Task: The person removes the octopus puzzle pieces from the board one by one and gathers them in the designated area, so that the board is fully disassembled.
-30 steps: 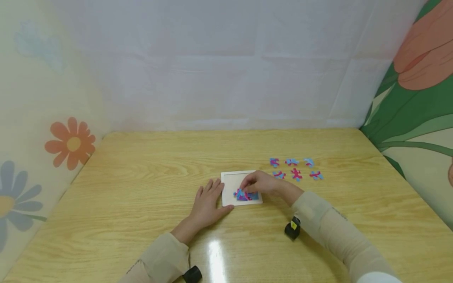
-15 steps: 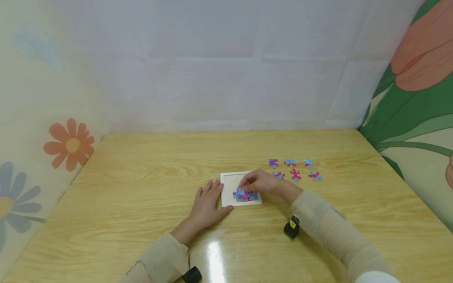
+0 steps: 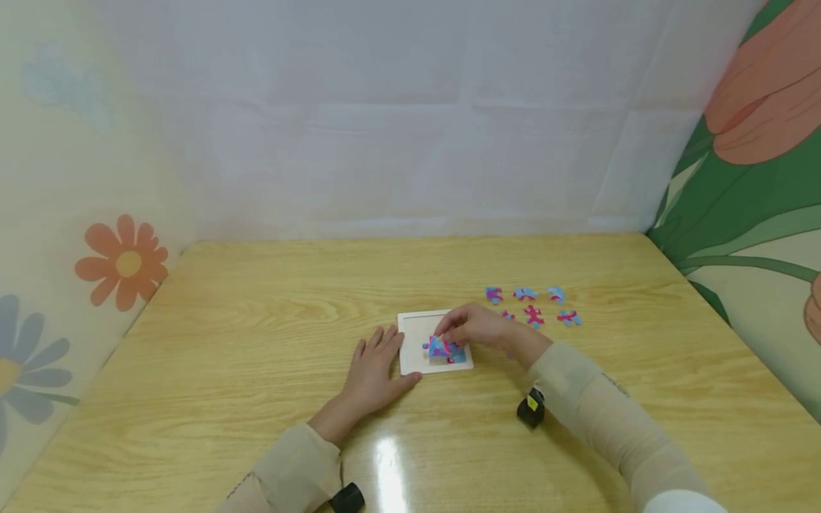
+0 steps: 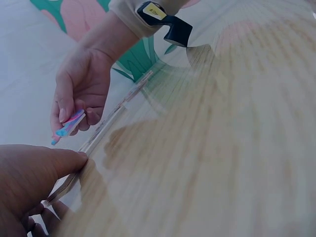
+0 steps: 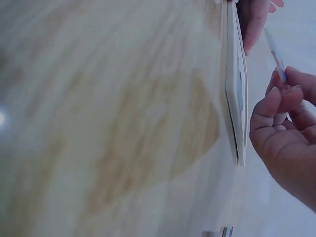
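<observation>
A shallow white puzzle tray (image 3: 417, 326) lies on the wooden table. The person's right hand (image 3: 477, 328) pinches a blue and pink jigsaw piece (image 3: 439, 348) between thumb and fingers over the tray's near part. From the left wrist, that jigsaw piece (image 4: 70, 123) shows tilted and raised above the tray edge; the right wrist view has the piece (image 5: 276, 55) nearly edge-on. A bluish piece (image 3: 459, 355) sits in the tray's near right corner, partly covered. The left hand (image 3: 374, 370) rests along the tray's left side, fingers extended, its thumb (image 4: 71, 160) at the near edge.
Several jigsaw pieces (image 3: 534, 317) lie in two rows behind and right of the tray, one partly hidden by the right hand. A white cloth (image 3: 410, 142) hangs behind the table (image 3: 288, 285). Black wrist cameras (image 3: 531, 408) hang near both sleeves.
The pinched jigsaw piece has risen slightly off the tray with the right hand. More of one loose piece is now covered by that hand. The left hand has stayed in place.
</observation>
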A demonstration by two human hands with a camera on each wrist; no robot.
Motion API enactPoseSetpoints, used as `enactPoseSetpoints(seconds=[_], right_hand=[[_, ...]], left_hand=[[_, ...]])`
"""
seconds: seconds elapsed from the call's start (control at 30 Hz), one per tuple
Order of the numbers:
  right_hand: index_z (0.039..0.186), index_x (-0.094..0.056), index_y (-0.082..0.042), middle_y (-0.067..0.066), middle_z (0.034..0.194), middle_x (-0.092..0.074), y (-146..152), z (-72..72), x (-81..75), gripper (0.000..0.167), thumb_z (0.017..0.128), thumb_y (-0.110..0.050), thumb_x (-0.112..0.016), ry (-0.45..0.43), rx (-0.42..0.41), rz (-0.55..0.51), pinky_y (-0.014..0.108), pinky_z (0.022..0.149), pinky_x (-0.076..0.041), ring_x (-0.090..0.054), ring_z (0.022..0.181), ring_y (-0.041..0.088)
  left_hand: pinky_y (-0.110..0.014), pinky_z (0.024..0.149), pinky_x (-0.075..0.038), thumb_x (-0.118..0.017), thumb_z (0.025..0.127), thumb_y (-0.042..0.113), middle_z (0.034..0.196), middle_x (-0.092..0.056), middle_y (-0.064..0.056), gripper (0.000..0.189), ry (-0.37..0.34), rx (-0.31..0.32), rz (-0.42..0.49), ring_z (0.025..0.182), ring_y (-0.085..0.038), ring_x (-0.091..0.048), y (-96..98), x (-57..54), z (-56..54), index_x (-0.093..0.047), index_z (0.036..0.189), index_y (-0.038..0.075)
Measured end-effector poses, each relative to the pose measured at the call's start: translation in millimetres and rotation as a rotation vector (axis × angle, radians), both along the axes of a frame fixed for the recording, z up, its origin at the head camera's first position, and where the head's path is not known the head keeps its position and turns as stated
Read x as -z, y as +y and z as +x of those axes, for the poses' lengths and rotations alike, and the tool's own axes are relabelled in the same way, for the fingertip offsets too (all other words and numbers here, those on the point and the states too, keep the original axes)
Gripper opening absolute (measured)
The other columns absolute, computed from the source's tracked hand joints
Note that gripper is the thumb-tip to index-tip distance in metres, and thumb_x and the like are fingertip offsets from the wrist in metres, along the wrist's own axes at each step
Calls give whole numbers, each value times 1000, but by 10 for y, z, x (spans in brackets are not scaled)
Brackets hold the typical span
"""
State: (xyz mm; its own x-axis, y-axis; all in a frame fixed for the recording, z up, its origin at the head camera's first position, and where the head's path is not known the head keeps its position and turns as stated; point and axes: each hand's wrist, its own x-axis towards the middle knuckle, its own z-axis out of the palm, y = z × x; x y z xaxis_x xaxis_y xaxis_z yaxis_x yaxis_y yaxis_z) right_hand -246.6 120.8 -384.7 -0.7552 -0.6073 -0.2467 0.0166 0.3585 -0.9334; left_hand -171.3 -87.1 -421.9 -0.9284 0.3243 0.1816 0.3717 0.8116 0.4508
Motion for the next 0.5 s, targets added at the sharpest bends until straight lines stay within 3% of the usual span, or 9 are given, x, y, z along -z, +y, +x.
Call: enactPoseSetpoints(seconds=[0.23, 0.5], right_hand=[[94, -59, 5, 6, 83, -58, 58, -3, -43, 17, 79, 0, -57, -43, 54, -20, 26, 65, -44, -51, 73, 15], [96, -59, 5, 8, 86, -58, 218, -24, -93, 17, 81, -2, -55, -11, 67, -27, 34, 71, -45, -53, 78, 17]], left_hand=[[-52, 96, -8, -62, 74, 42, 134, -30, -18, 73, 6, 0, -1, 124, -35, -18, 8, 1, -6, -39, 127, -3], [-52, 96, -9, -62, 75, 42, 134, -30, -18, 73, -1, -1, -6, 124, -35, -18, 20, -7, 5, -39, 127, -3]])
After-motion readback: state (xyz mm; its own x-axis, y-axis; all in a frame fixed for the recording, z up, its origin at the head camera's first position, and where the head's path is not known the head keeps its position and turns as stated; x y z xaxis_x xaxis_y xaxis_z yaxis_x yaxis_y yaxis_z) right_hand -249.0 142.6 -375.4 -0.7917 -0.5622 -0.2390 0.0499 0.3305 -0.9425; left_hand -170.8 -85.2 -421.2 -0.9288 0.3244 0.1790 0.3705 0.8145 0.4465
